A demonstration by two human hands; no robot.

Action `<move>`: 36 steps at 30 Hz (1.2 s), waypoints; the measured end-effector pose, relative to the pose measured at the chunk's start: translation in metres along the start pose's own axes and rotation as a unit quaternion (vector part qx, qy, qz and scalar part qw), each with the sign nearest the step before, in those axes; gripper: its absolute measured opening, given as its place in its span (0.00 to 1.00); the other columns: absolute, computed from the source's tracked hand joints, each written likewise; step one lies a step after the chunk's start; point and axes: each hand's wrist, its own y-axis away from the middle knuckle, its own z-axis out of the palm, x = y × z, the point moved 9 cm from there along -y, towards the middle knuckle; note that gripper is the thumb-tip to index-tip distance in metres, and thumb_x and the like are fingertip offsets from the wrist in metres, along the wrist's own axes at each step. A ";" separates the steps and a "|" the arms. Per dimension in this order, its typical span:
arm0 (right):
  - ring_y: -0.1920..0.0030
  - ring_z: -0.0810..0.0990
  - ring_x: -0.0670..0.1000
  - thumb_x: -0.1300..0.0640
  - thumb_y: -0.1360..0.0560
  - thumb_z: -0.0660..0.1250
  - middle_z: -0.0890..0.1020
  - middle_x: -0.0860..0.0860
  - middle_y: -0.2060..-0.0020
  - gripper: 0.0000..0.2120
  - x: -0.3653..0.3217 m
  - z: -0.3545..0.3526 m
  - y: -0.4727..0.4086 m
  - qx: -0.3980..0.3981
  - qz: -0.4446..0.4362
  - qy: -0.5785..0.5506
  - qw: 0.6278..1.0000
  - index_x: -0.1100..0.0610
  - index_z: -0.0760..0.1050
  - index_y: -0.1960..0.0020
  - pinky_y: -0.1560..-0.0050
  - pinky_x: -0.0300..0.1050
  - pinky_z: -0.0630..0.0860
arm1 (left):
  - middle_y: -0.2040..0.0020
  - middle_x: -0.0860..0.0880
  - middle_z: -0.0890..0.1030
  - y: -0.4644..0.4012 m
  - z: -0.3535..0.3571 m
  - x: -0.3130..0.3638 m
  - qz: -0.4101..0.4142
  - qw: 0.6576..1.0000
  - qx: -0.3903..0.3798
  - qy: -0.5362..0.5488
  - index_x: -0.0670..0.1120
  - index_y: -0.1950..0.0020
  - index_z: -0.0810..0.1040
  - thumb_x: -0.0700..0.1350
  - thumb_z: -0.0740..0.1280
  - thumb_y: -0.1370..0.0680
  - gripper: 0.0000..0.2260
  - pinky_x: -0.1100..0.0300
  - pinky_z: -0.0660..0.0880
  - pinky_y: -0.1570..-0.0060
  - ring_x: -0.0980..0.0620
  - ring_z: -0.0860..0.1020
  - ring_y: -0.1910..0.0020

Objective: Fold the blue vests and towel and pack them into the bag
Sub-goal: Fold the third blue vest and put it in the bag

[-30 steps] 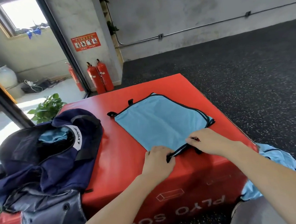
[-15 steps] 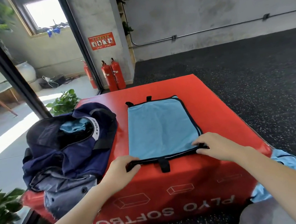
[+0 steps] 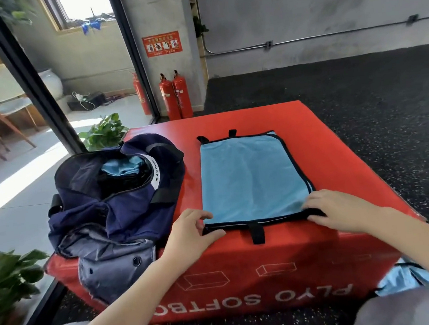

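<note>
A light blue vest (image 3: 252, 177) with black trim lies folded flat on the red soft box (image 3: 339, 154), its near edge along the box's front. My left hand (image 3: 191, 228) pinches the vest's near left corner. My right hand (image 3: 337, 209) rests on the near right corner with fingers on the black trim. The dark navy bag (image 3: 111, 199) sits open on the left of the box, with light blue cloth (image 3: 121, 166) showing inside. More blue cloth (image 3: 403, 278) lies on the floor at the box's right front corner.
Potted plants (image 3: 104, 133) stand left of the box by a glass wall. Two red fire extinguishers (image 3: 176, 95) stand against a pillar behind. Dark speckled floor stretches to the right. My knees are at the bottom of the view.
The vest has been turned square to the box's front edge. My hands have spread apart from the middle of its near edge to the two near corners.
</note>
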 end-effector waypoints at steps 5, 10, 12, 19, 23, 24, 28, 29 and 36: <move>0.42 0.76 0.44 0.36 0.23 0.62 0.80 0.38 0.47 0.18 -0.003 -0.008 -0.006 0.074 0.010 -0.019 0.997 0.44 0.80 0.42 0.40 0.46 0.74 | 0.54 0.62 0.72 0.017 0.014 -0.002 0.019 0.999 -0.008 -0.040 0.54 0.54 0.76 0.51 0.79 0.30 0.14 0.71 0.68 0.54 0.63 0.74 0.53; 0.43 0.77 0.44 0.39 0.20 0.61 0.82 0.42 0.47 0.18 -0.064 -0.019 -0.038 0.103 -0.052 -0.084 0.990 0.49 0.81 0.42 0.38 0.43 0.72 | 0.53 0.59 0.73 0.020 0.012 -0.005 0.019 0.998 0.038 -0.041 0.49 0.51 0.79 0.47 0.79 0.29 0.12 0.74 0.68 0.53 0.60 0.74 0.56; 0.41 0.77 0.47 0.44 0.19 0.63 0.83 0.46 0.45 0.16 -0.094 -0.022 -0.055 0.113 -0.080 -0.118 0.983 0.52 0.82 0.41 0.36 0.43 0.71 | 0.53 0.58 0.73 0.020 0.011 -0.006 0.014 0.998 0.051 -0.039 0.49 0.53 0.79 0.49 0.79 0.29 0.11 0.72 0.71 0.53 0.59 0.75 0.56; 0.42 0.74 0.50 0.53 0.16 0.61 0.82 0.51 0.47 0.13 -0.178 -0.014 -0.108 0.066 -0.150 -0.194 0.967 0.58 0.81 0.43 0.36 0.47 0.69 | 0.53 0.59 0.73 0.030 0.012 -0.005 0.039 0.997 0.062 -0.026 0.47 0.54 0.82 0.46 0.75 0.27 0.06 0.75 0.68 0.50 0.64 0.74 0.56; 0.25 0.66 0.53 0.51 0.15 0.56 0.73 0.52 0.27 0.18 -0.181 0.000 -0.125 0.008 -0.123 -0.184 0.975 0.55 0.76 0.30 0.29 0.35 0.54 | 0.51 0.60 0.73 0.036 0.009 -0.002 0.073 0.995 0.065 -0.021 0.47 0.55 0.81 0.46 0.75 0.26 0.05 0.73 0.70 0.50 0.62 0.75 0.54; 0.24 0.64 0.52 0.51 0.14 0.56 0.71 0.52 0.26 0.18 -0.179 0.002 -0.127 0.001 -0.120 -0.187 0.975 0.54 0.74 0.28 0.29 0.34 0.53 | 0.49 0.59 0.73 0.040 0.008 0.000 0.090 0.993 0.066 -0.025 0.47 0.55 0.82 0.47 0.75 0.25 0.05 0.71 0.71 0.50 0.61 0.76 0.54; 0.22 0.59 0.49 0.49 0.14 0.55 0.67 0.49 0.23 0.19 -0.171 0.014 -0.134 -0.022 -0.110 -0.201 0.973 0.51 0.70 0.25 0.30 0.32 0.50 | 0.48 0.55 0.78 0.055 0.000 0.012 0.163 0.980 0.100 -0.058 0.48 0.56 0.83 0.50 0.74 0.25 0.06 0.68 0.75 0.54 0.59 0.79 0.53; 0.21 0.58 0.49 0.49 0.15 0.55 0.66 0.48 0.23 0.20 -0.170 0.016 -0.135 -0.022 -0.109 -0.201 0.973 0.50 0.70 0.25 0.29 0.33 0.49 | 0.49 0.55 0.78 0.058 -0.002 0.014 0.183 0.975 0.109 -0.067 0.48 0.57 0.83 0.49 0.74 0.25 0.06 0.66 0.75 0.54 0.58 0.79 0.53; 0.21 0.57 0.46 0.48 0.15 0.57 0.66 0.45 0.23 0.19 -0.168 0.023 -0.133 -0.013 -0.101 -0.216 0.971 0.48 0.70 0.25 0.28 0.35 0.49 | 0.55 0.57 0.81 0.058 0.005 0.010 0.192 0.973 0.076 -0.107 0.50 0.61 0.84 0.62 0.68 0.23 0.17 0.57 0.77 0.55 0.57 0.79 0.55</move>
